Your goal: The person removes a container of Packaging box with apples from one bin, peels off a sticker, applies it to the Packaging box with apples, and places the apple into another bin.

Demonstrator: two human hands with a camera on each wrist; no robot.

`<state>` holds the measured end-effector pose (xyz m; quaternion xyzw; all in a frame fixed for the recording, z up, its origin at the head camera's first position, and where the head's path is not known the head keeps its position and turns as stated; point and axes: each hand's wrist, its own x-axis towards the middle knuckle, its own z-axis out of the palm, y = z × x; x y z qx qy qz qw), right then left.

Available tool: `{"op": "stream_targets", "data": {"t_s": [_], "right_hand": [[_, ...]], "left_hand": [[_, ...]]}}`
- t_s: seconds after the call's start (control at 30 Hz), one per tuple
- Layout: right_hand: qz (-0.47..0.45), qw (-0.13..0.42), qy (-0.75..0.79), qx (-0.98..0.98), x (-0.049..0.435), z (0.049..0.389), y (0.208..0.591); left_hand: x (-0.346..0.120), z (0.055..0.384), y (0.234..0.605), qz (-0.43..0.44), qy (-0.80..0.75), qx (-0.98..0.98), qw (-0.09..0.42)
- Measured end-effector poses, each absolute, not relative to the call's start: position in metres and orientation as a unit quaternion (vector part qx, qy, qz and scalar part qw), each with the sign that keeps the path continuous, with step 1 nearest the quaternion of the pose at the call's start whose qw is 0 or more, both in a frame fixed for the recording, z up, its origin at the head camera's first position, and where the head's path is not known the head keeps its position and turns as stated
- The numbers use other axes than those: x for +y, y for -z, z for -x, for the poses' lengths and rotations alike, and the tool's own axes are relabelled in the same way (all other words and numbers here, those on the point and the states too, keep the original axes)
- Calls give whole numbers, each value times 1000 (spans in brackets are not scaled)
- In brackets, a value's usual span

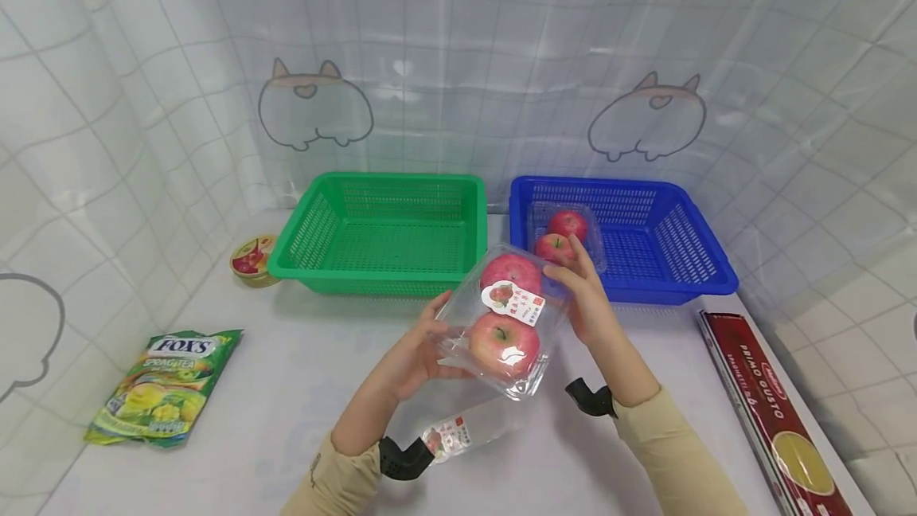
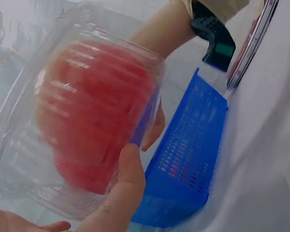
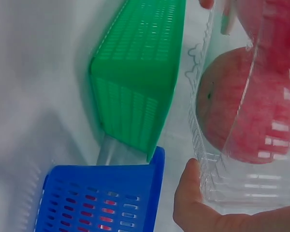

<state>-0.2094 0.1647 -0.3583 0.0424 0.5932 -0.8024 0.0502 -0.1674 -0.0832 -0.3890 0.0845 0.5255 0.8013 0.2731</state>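
Note:
Both hands hold up a clear plastic fruit box (image 1: pixel 552 293) with two red apples (image 1: pixel 504 345) inside and a white label across it. My left hand (image 1: pixel 411 357) grips the lower left side. On the upper right side, my right hand (image 1: pixel 591 301) grips the box. It is tilted above the table, in front of the baskets. In the left wrist view, the left thumb (image 2: pixel 130 169) lies along the box's edge. The right thumb (image 3: pixel 187 186) presses the box's corner in the right wrist view. Beneath the hands lies a clear, labelled plastic piece (image 1: pixel 473 430).
A blue basket (image 1: pixel 645 290) at the back right contains another clear box with two apples. Left of it stands a green basket (image 1: pixel 380 285). A round tin (image 1: pixel 255 261) and a green FOX'S bag (image 1: pixel 168 388) are at left. A red spaghetti pack (image 1: pixel 774 412) lies at right.

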Motion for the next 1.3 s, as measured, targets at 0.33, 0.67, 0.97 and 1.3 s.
{"op": "stream_targets", "data": {"t_s": [0.33,0.67,0.97,1.3], "right_hand": [[-17,36,798,601,166,218,358],[-8,42,787,615,166,219,355],[35,105,740,663,153,197,354],[57,139,727,670,131,185,357]], "left_hand": [[-73,166,388,-108,-784,537,291],[-70,166,386,-79,-807,526,258],[-83,176,377,-39,-830,527,180],[-91,190,375,-22,-842,521,138]]}}
